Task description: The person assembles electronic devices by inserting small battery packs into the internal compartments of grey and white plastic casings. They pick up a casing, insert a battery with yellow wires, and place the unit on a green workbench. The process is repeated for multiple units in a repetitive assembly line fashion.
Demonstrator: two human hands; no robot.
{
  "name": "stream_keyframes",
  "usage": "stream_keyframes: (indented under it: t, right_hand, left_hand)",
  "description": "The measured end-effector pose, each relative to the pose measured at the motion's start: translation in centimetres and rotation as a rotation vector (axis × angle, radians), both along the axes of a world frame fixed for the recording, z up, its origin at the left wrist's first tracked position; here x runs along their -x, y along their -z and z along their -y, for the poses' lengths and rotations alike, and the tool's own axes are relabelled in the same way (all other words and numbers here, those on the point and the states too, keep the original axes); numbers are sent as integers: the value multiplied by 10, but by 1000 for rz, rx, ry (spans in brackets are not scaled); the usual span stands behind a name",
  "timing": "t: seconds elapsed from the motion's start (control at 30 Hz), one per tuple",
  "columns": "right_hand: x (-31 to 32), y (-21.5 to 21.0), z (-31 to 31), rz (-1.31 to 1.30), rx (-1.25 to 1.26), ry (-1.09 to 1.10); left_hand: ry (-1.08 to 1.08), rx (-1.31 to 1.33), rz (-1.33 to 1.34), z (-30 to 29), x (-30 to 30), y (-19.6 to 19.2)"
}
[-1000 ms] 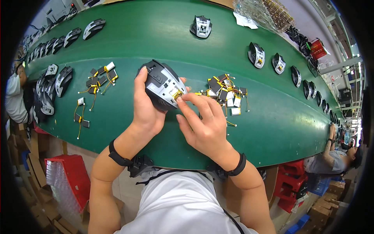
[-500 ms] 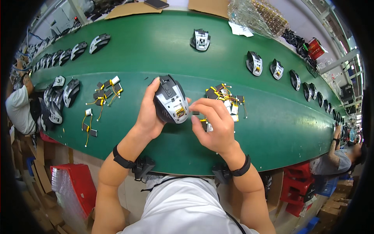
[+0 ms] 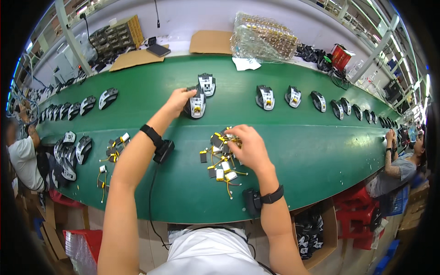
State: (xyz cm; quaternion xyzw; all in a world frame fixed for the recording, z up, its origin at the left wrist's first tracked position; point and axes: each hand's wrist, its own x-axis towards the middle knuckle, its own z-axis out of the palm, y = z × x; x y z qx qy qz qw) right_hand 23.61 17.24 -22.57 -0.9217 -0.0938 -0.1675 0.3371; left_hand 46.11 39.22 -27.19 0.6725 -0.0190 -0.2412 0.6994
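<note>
My left hand (image 3: 178, 101) reaches out over the green belt and grips a half-assembled computer mouse (image 3: 198, 109), black and silver with a yellow-taped part in its opening. That mouse sits right beside another open mouse body (image 3: 207, 84), which shows no yellow part. Lower and to the right, my right hand (image 3: 251, 147) hovers at a pile of small wired battery packs (image 3: 220, 175). Its thumb and fingers are bent but apart, the fingertips at the batteries; no battery shows plainly between them.
More mice stand in a row along the belt on the right (image 3: 293, 96) and left (image 3: 108, 98). A cluster of mice (image 3: 68, 158) and a smaller battery pile (image 3: 111, 149) lie at left. Co-workers sit at both ends. Bubble wrap (image 3: 263, 39) lies behind.
My left hand has carried the mouse forward and away from me, beside the other mouse. The right hand has left the mouse and moved to the battery pile. The view has tilted up.
</note>
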Motion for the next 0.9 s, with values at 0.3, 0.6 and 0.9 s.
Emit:
stream_keyframes:
  t: [0.3,0.6,0.9]
  right_hand:
    - [-8,36,35,-220,-133,380]
    - [-27,45,18,-109,-100,343]
    - [-27,47,6,-97,-38,356]
  left_hand:
    - [-2,-90,135,78,6,12]
    - [-116,-323,343,145,-6,9]
    - [-245,-1190,855,124,-26,-4]
